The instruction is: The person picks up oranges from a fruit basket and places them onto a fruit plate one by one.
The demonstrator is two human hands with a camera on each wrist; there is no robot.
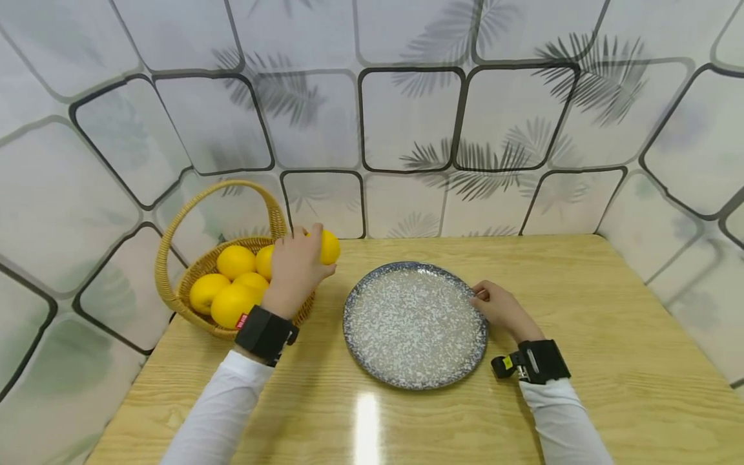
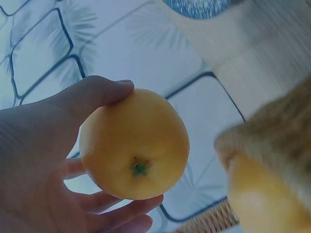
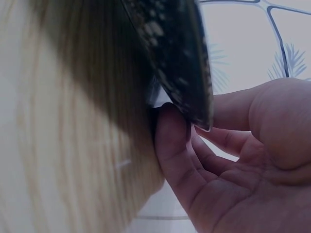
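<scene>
My left hand (image 1: 295, 266) grips an orange (image 1: 329, 247) beside the right side of a wicker basket (image 1: 168, 258). In the left wrist view the thumb lies on one side of the orange (image 2: 136, 145) and the fingers on the other, with its green stem mark showing. Several more oranges (image 1: 235, 303) lie in the basket, partly behind my left hand and wrist. My right hand (image 1: 501, 309) pinches the right rim of a round speckled plate (image 1: 415, 323). Seen from the right wrist, a finger (image 3: 172, 131) is under the plate's dark rim (image 3: 187, 73).
The light wooden table (image 1: 407, 426) carries the basket at left and the plate in the middle. The basket's tall handle (image 1: 217, 187) arches over its left and back. A patterned wall covering (image 1: 413, 123) rises behind the table's back edge.
</scene>
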